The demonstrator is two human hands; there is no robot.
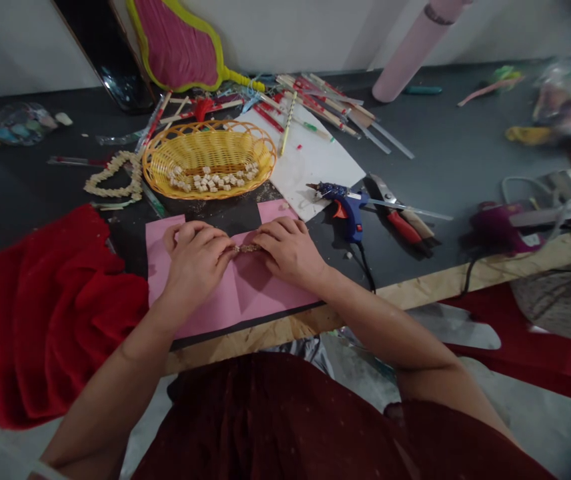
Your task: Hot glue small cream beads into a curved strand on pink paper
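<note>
Both hands, left [196, 257] and right [288, 250], pinching small beaded strip [248, 248], long axis left-right, flat on pink paper [245, 287], desk [440, 173]

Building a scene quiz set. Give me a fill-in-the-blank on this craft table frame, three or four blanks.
1. Both hands, left hand and right hand, pinch a small strip over a sheet of ____ paper.
2. The small pale pieces lie in a yellow ____.
3. The blue glue gun lies to the ____ of the hands.

Missing words: pink; basket; right
</note>
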